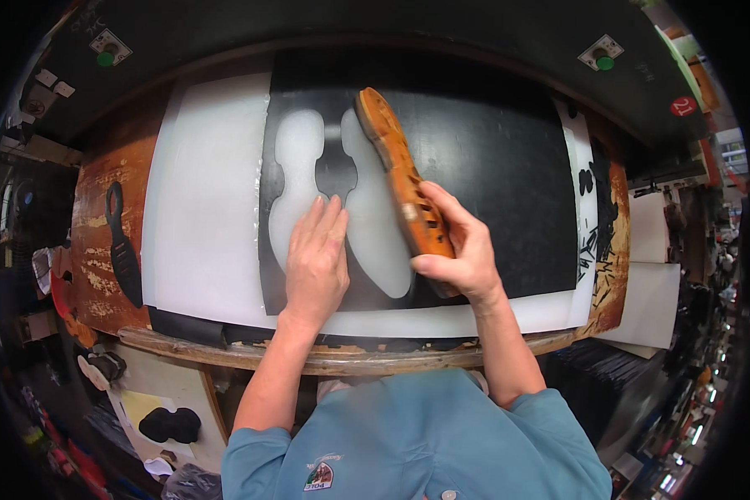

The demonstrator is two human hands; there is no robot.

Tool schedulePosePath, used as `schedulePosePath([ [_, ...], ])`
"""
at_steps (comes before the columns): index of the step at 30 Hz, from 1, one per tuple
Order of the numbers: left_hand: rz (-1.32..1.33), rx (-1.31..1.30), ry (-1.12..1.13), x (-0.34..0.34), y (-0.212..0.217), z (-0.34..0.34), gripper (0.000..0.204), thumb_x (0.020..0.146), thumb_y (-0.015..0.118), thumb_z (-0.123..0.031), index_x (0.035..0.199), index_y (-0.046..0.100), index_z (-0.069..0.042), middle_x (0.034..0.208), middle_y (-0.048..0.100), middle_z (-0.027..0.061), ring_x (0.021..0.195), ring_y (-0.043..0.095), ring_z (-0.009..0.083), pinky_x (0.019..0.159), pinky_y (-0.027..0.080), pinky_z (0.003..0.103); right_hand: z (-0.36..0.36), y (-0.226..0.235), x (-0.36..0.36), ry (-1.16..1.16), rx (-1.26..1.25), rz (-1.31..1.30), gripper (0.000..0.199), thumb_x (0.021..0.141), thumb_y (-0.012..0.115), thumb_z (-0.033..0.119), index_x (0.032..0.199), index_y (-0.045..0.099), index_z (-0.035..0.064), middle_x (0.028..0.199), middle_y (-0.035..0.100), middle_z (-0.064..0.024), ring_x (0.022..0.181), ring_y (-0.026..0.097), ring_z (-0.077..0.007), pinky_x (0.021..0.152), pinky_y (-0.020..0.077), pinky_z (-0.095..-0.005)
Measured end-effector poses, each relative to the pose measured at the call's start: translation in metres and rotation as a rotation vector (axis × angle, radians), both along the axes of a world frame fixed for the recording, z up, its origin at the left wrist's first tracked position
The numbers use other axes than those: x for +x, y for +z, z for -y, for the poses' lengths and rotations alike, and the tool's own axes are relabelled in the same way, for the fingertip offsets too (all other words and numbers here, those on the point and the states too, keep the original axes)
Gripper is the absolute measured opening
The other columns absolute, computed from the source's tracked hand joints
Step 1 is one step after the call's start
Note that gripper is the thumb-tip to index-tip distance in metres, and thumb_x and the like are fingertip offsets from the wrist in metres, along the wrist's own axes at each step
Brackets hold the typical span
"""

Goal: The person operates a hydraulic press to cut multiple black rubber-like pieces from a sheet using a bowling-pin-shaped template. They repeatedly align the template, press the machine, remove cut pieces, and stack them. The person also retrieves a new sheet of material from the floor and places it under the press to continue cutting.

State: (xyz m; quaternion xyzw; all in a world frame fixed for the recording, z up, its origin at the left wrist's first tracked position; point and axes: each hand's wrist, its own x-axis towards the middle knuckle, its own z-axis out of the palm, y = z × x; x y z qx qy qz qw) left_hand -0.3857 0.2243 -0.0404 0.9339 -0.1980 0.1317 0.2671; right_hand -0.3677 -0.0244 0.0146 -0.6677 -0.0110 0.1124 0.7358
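Now the orange die, a long sole-shaped cutting form, stands on edge on the black sheet, tilted from upper left to lower right. Its near end sits in the right hand, whose fingers wrap over the top while the thumb presses the lower side, so the grip is closed around the tool. Its far end reaches toward the top of the sheet, just beside the upper part of a cutout.

Two sole-shaped holes are already cut in the black sheet, side by side, showing the white board underneath. The die lies along the right edge of the right-hand hole.

The left hand lies flat, palm down, on the strip of black between the two holes, with its fingers straight and close together, holding nothing and pressing the sheet.

The white board spreads under the black sheet and juts out to the left and along the near side. It rests on a worn wooden table with orange and brown patches. On the left part of that table lies a dark sole-shaped scrap, well apart from both hands.

Above the sheet hangs the dark body of a machine with two green buttons, one at each upper corner. The person wears a blue shirt, seen at the lower edge.
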Motion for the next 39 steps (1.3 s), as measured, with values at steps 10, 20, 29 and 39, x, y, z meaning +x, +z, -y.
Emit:
schedulePosePath([
  [10, -0.377, -0.544, -0.194, -0.021, 0.047, 0.068, 0.058, 0.097, 0.081, -0.018, 0.145, 0.059, 0.008, 0.137, 0.069, 0.0283, 0.126, 0.068, 0.0423, 0.106, 0.055, 0.050, 0.006, -0.007, -0.005, -0.076, 0.249, -0.126, 0.108, 0.069, 0.085, 0.024, 0.162, 0.042, -0.0114, 0.156, 0.056, -0.0219, 0.144, 0.057, -0.0276, 0.126, 0.0383, -0.0384],
  [20, -0.477, -1.089, 0.579, -0.029, 0.024, -0.066, 0.023, 0.115, 0.060, -0.023, 0.112, 0.072, -0.003, 0.093, 0.069, 0.0032, 0.081, 0.066, 0.0101, 0.071, 0.067, 0.033, 0.021, -0.014, -0.004, -0.137, 0.444, -0.108, 0.110, 0.069, 0.083, 0.037, 0.161, 0.046, -0.0102, 0.149, 0.061, -0.0204, 0.136, 0.061, -0.0265, 0.119, 0.0428, -0.0364],
  [29, -0.005, -0.091, 1.168, -0.024, -0.012, -0.358, 0.050, 0.109, 0.066, -0.033, 0.145, 0.063, 0.002, 0.132, 0.073, 0.0204, 0.118, 0.069, 0.0343, 0.106, 0.054, 0.044, 0.046, -0.004, -0.016, -0.189, -0.402, 0.256, 0.091, 0.072, 0.091, 0.021, 0.153, 0.059, -0.0049, 0.168, 0.041, -0.0208, 0.150, 0.051, -0.0305, 0.125, 0.0383, -0.0395],
  [39, -0.003, -0.353, 0.598, -0.054, 0.015, -0.153, 0.036, 0.109, 0.062, -0.009, 0.143, 0.068, -0.001, 0.138, 0.073, 0.0143, 0.126, 0.067, 0.0259, 0.111, 0.050, 0.040, 0.028, -0.041, -0.011, -0.167, -0.983, 0.623, 0.083, 0.061, 0.086, 0.027, 0.137, 0.071, -0.0009, 0.157, 0.043, -0.0358, 0.131, 0.053, -0.0487, 0.109, 0.0523, -0.0520],
])
